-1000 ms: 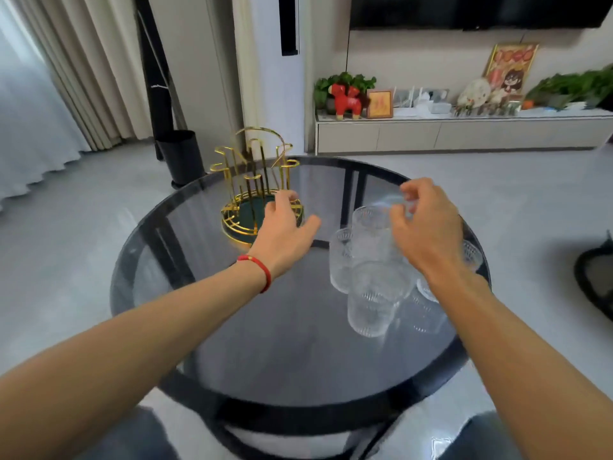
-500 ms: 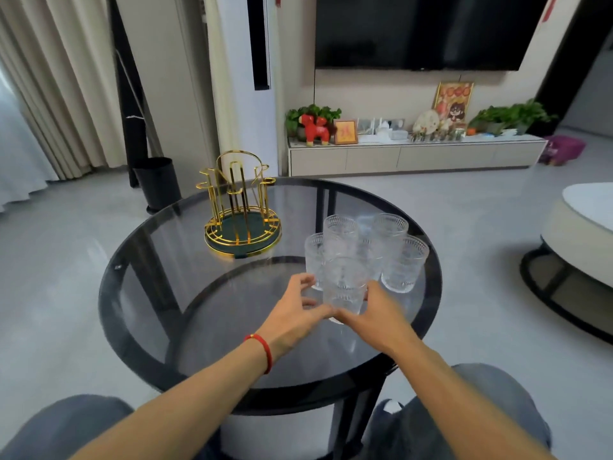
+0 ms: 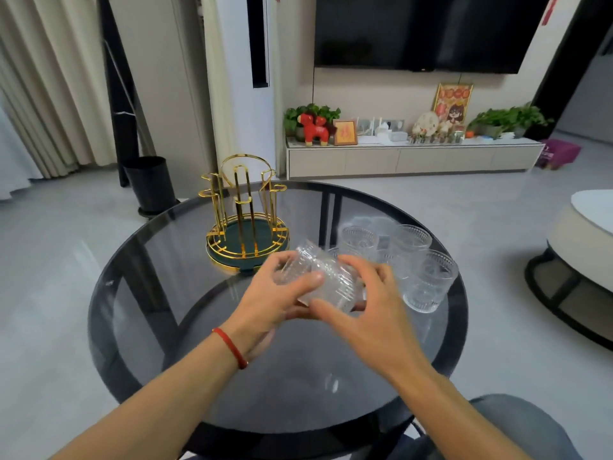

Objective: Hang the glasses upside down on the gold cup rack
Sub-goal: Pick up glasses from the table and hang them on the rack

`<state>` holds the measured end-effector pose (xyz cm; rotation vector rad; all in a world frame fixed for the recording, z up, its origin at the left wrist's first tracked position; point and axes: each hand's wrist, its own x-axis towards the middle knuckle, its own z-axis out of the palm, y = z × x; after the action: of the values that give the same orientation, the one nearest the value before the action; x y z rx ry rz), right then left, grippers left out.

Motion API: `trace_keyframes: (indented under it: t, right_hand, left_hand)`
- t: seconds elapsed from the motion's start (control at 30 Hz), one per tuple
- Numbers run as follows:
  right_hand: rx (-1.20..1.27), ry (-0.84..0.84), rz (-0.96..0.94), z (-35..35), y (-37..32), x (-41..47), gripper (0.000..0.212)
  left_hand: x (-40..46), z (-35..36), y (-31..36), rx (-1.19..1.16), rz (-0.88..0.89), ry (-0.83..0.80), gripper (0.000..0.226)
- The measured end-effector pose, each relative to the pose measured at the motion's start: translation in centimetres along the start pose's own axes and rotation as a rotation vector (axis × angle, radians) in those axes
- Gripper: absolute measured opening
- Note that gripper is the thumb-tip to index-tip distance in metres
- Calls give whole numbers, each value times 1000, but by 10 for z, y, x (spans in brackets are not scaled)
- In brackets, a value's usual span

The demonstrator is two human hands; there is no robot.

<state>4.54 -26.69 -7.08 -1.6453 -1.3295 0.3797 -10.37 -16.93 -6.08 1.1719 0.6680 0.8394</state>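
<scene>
Both hands are meeting over the middle of the round smoked-glass surface [image 3: 139,327], sharing one ribbed clear glass [image 3: 326,280] that is lying tilted on its side in the air, its open mouth pointing toward the upper left of the frame. The left hand [image 3: 275,302], a red cord bracelet [image 3: 231,347] circling its wrist, is curling round the mouth end with the thumb pressing on the ribbed wall. The right hand [image 3: 366,308] is wrapping round the base end, fingers spread over the top and thumb reaching underneath.

Just behind the held glass, right of centre, the other glasses [image 3: 409,260] are standing upright in a tight cluster on the surface; the nearest one [image 3: 428,282] is sitting at the right edge of the group. How many are in the cluster I cannot tell, since the hands are covering part of it.

The gold cup rack [image 3: 247,215] is standing upright on its dark green round tray in the upper left part of the surface, near the held glass but apart from it, every gold prong bare.
</scene>
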Motion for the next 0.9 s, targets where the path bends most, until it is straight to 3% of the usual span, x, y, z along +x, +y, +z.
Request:
trace_keyframes:
  t: [0.1,0.17,0.27,0.37,0.43,0.47,0.5,0.57,0.63,0.9]
  right_hand:
    - [204,-36,167,18,-20,31,77]
    - [320,-126,260,30,-28,55,65]
    - [244,-97,184,39,-35,89,47]
    - [96,26,133,30,-40,123,46]
    - [54,132,132,15,-42,145,50]
    - [57,183,131,8,-43,158,55]
    - [56,228,122,3,-46,171,60]
    - [41,300,75,0,-54,201,63]
    - [52,323,17,8,-66,237,64]
    - [-86,-56,-102,72,-107,360,78]
  left_hand:
    - [17,-22,8,-188,-32,24,70]
    - [27,-35,9,-286,-73,29,71]
    - [44,-50,5,-299,-117,38,58]
    - [56,-69,-9,78,-51,294,36]
    - [61,-88,-25,588,130,476,18]
    - [65,-96,-34,841,196,483,21]
    - [70,-102,-41,1032,218,452,38]
    - [80,-110,-52,1255,237,372,72]
    - [88,-117,-61,1467,252,316,83]
    - [92,-125,-82,1595,151,279,73]
